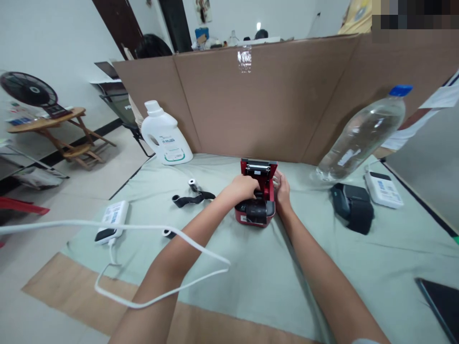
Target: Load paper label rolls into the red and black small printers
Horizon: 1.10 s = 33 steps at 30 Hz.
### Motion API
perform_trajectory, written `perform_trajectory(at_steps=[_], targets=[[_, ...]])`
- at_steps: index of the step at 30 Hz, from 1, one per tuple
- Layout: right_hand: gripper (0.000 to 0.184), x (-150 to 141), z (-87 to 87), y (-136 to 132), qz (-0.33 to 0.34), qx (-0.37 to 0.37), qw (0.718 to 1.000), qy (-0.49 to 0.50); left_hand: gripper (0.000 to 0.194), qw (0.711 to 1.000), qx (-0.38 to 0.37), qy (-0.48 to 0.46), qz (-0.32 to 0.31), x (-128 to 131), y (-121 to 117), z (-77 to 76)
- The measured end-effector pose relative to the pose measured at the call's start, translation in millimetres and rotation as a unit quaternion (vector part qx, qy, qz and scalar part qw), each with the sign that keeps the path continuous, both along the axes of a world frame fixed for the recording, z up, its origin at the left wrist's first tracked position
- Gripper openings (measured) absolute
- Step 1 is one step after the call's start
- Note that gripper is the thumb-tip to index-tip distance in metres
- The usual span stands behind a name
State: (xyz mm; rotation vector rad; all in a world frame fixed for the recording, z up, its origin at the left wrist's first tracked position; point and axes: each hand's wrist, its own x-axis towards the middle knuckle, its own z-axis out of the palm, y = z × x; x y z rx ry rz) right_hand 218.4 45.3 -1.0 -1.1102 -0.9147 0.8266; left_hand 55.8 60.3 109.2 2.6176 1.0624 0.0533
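A small red label printer [270, 191] stands on the pale green cloth with its lid [258, 167] raised. Its front section [256, 211] is black. From the left, my left hand [244, 187] reaches into the open body, fingers curled downward; the fingertips and whatever they pinch are hidden. My right hand [283, 191] is cupped against the printer's right side, steadying it, with part of the fingers behind the casing. To the left lie a strip of black ribbon [190, 200] and a small black roll with a white core [194, 185].
A cardboard panel [265, 105] stands behind. A white jug [167, 136] is at left, a tilted water bottle [366, 131] at right. A black device [352, 208], two white power banks [385, 188] [114, 217] and a dark tablet [441, 306] lie around. A white cable [161, 228] crosses my left arm.
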Motion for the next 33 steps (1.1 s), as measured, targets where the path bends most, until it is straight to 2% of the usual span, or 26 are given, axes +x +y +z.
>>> perform_trajectory(at_steps=[4,8,10,13,15,17,19,22,24,26,29,33], targets=[[0.058,2.9,-9.5,3.0,-0.021,0.007,0.999,0.029,0.032,0.999,-0.019,-0.041,0.019,-6.1,0.8,4.3],[0.056,4.0,-15.0,6.3,-0.031,0.002,0.998,0.045,0.028,0.980,-0.039,-0.190,0.052,-35.6,-8.5,19.3],[0.055,5.3,-17.2,7.5,-0.041,-0.001,0.998,0.056,0.031,0.957,-0.040,-0.274,0.090,-61.8,-16.8,29.6],[0.053,6.4,-19.1,8.2,-0.037,-0.005,0.998,0.053,0.045,0.911,-0.010,-0.368,0.187,-115.5,-25.5,42.1],[0.053,6.1,-19.2,7.8,-0.034,-0.006,0.998,0.045,0.052,0.871,0.015,-0.413,0.265,-157.4,-26.0,44.7],[0.052,4.9,-18.4,6.7,-0.036,-0.006,0.998,0.043,0.056,0.820,0.011,-0.448,0.356,-199.4,-22.8,40.9],[0.052,3.4,-16.9,5.0,-0.036,-0.007,0.998,0.046,0.057,0.766,0.022,-0.452,0.456,-236.8,-18.2,30.0],[0.051,1.2,-13.9,2.0,-0.039,-0.011,0.998,0.047,0.043,0.695,0.083,-0.437,0.565,-277.9,-13.4,1.6],[0.050,0.1,-11.7,0.2,-0.044,-0.015,0.998,0.045,0.037,0.678,0.123,-0.386,0.614,-294.4,-14.0,-21.7],[0.050,-0.8,-9.4,-1.1,-0.048,-0.018,0.998,0.042,0.038,0.689,0.149,-0.310,0.638,-303.2,-17.8,-44.7],[0.051,-1.7,-6.4,-1.5,-0.054,-0.020,0.998,0.039,0.037,0.726,0.178,-0.207,0.631,-304.9,-26.1,-73.1],[0.052,-2.2,-3.4,-1.6,-0.060,-0.019,0.998,0.024,0.032,0.759,0.183,-0.146,0.608,-296.5,-34.4,-96.8]])
